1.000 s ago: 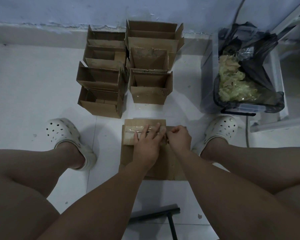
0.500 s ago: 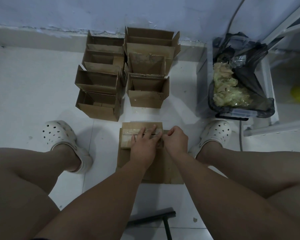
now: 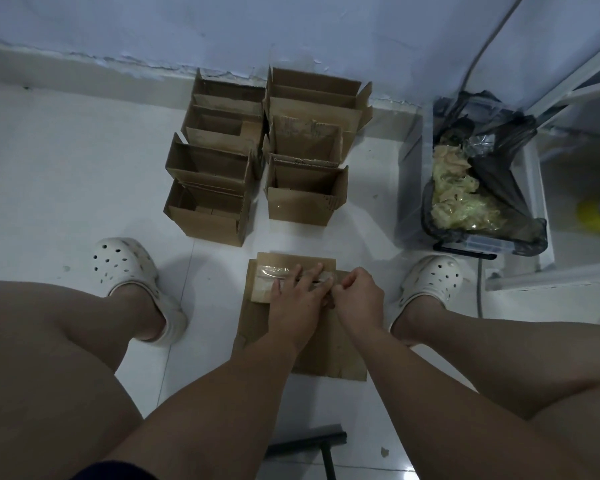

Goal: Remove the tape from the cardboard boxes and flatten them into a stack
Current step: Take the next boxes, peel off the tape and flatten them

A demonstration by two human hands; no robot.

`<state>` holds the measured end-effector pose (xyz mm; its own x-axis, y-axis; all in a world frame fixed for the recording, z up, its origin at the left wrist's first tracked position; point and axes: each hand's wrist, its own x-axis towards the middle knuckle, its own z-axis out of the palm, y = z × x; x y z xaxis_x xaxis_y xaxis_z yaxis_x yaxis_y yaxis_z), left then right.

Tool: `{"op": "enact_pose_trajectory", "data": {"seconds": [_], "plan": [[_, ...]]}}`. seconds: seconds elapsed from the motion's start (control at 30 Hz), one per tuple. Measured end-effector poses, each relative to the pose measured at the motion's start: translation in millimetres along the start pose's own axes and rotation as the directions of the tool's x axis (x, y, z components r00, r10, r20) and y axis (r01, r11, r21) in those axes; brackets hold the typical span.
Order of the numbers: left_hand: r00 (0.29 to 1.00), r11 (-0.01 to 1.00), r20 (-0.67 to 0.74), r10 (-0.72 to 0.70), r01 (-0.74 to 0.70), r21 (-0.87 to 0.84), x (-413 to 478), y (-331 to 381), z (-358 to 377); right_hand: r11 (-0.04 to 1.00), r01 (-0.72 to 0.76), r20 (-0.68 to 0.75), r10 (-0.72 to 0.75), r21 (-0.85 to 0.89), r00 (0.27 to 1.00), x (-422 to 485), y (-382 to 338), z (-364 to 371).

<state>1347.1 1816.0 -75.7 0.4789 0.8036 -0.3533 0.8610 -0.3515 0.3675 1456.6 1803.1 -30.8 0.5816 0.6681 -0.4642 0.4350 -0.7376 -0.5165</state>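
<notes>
Hardly anything has moved in the last half second: both hands stay where they were on the small taped box (image 3: 293, 263), and only the view has drifted slightly. The left hand (image 3: 298, 299) lies palm-down on the box top with its fingers (image 3: 314, 271) straight and a little spread, pressing across the clear tape (image 3: 274, 271) that runs along the lid. The right hand (image 3: 359, 296) is curled just beside the left fingertips. Its thumb and fingers are drawn together in a pinch at the right end of the tape, though the pinch itself is small and partly hidden behind the knuckles.

The box sits on a sheet of flattened cardboard (image 3: 326, 355) on the white floor (image 3: 66, 168) between the person's two white clogs (image 3: 125, 265). The forearms cover much of that sheet, so the pictures do not show whether it is one layer or several. Beyond it, toward the wall, stand the open boxes (image 3: 208, 216), packed close in two rows. A bin lined with a black bag (image 3: 520, 188) sits at the right and holds crumpled tape scraps (image 3: 458, 202). A dark bar (image 3: 309, 441) at the bottom edge is cut off — too little shows to name it.
</notes>
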Motion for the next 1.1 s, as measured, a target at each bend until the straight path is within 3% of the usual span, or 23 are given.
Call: {"op": "enact_pose_trajectory", "data": {"seconds": [0.37,0.57,0.73,0.8,0.93,1.1], "plan": [[0.997,0.988,-0.061,-0.037,0.028,-0.150,-0.8,-0.5,0.8,0.998,-0.041,0.054,0.038,0.045,0.998,-1.8,-20.6,-4.5],[0.988,0.950,-0.103,-0.117,0.081,-0.301,6.8,-2.9,-9.7,0.977,0.021,0.153,-0.054,0.213,0.987,-6.5,-21.0,-4.9],[0.982,0.931,-0.082,-0.171,0.134,-0.338,12.9,1.6,-10.7,0.987,0.151,-0.079,-0.147,0.046,0.986,-5.7,-12.1,-11.0],[0.975,0.900,-0.090,-0.204,0.151,-0.408,12.5,2.5,-9.2,0.990,0.139,-0.073,-0.137,0.026,0.988,-3.1,-6.4,-11.6],[0.952,0.790,-0.098,-0.290,0.180,-0.586,12.6,5.5,-10.0,0.962,0.240,0.073,-0.232,-0.128,0.970,1.2,5.1,-3.6],[0.918,0.624,-0.011,-0.397,0.261,-0.737,15.2,9.0,-19.4,0.979,0.185,0.122,-0.174,-0.086,0.977,7.4,13.9,6.2]]}}
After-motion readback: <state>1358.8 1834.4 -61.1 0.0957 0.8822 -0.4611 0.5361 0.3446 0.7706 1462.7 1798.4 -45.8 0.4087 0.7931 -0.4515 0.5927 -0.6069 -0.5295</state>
